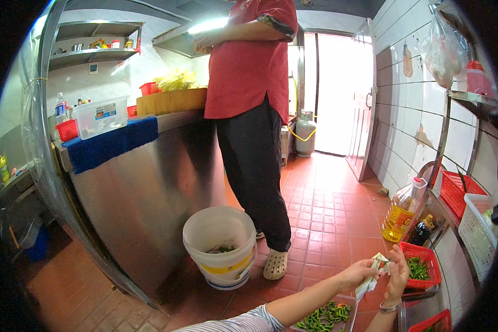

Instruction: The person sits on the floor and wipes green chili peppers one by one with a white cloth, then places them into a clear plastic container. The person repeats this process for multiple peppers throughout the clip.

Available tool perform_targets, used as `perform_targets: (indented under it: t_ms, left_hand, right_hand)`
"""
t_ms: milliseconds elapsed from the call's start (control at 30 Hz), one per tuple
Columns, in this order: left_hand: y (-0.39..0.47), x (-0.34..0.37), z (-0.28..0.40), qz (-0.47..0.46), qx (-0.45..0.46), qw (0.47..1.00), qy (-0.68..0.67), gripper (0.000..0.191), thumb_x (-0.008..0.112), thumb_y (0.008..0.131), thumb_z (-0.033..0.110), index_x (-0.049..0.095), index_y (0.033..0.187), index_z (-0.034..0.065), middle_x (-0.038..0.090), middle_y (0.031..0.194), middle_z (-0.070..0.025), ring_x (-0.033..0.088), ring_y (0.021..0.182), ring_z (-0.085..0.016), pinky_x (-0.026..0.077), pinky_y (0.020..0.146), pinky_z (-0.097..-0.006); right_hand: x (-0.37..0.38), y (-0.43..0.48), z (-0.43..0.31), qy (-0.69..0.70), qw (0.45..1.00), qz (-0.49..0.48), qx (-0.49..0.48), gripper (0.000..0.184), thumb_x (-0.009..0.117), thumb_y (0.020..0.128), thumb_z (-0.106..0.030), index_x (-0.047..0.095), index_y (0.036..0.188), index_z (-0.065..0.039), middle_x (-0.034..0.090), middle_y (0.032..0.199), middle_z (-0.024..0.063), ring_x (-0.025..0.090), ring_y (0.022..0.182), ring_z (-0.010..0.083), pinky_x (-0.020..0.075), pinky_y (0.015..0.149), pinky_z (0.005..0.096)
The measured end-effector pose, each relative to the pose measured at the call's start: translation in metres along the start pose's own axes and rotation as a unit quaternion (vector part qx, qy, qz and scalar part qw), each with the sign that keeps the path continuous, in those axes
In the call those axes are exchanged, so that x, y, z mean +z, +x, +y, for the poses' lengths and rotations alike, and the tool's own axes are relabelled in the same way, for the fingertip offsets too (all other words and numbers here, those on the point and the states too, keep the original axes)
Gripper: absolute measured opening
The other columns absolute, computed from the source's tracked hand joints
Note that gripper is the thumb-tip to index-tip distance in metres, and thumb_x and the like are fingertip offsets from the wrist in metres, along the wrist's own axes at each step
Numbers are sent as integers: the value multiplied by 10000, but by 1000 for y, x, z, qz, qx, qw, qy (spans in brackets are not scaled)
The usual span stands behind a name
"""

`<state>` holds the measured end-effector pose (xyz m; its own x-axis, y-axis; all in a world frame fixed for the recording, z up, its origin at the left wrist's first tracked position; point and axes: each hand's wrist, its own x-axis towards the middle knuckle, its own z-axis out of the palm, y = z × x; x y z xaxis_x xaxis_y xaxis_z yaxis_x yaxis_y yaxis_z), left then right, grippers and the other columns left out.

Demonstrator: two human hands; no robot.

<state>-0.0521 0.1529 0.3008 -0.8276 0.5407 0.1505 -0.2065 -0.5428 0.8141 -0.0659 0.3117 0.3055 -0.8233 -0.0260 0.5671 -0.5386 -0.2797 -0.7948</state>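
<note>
My left hand (pixel 360 273) grips a crumpled white paper towel or cloth (pixel 366 286), with bits of red and green showing in its folds, perhaps a chili pepper. Close against it on the right is my right hand (pixel 398 269), fingers raised and a band around the wrist. Whether its fingertips pinch anything is unclear. Below my forearms, a clear plastic tray (pixel 354 317) holds green chili peppers (pixel 325 317), with an orange-red piece among them. Just beyond my right hand, more green peppers (pixel 417 267) lie in a red plastic basket (pixel 435 269).
A person in a red top (pixel 249 83) stands at the steel counter (pixel 149 199). Near their feet is a white bucket (pixel 220 265) with scraps inside. An oil jug (pixel 398 218) and dark bottle (pixel 421 232) stand by the right-hand rack. Another red basket (pixel 425 325) is at the lower right.
</note>
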Motion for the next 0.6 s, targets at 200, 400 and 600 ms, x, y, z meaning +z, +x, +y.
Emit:
perform_targets:
  t_ms: [200,400,600]
  left_hand:
    - [-6,9,8,-44,-26,996,-78,371,483,734,-16,545,1100,4,626,899,-79,631,719,-173,540,640,-296]
    - [-4,-8,3,-171,-65,970,-158,567,426,639,-92,493,1197,-15,629,1068,-134,641,958,-231,512,884,-331]
    - [0,-20,-13,-125,-47,988,-82,226,510,958,175,526,1137,38,642,968,-47,632,872,-124,518,760,-241]
  right_hand:
    - [-1,4,-4,-64,996,-33,59,337,742,794,-190,661,957,94,531,1301,179,557,1101,209,440,906,308]
    - [-14,1,2,-23,998,-32,50,222,738,793,-154,710,855,58,513,1319,193,484,1203,240,360,1016,388]
    - [-8,-4,-3,-182,982,-50,-10,203,733,779,-147,724,882,28,528,1303,177,466,1233,269,317,1049,392]
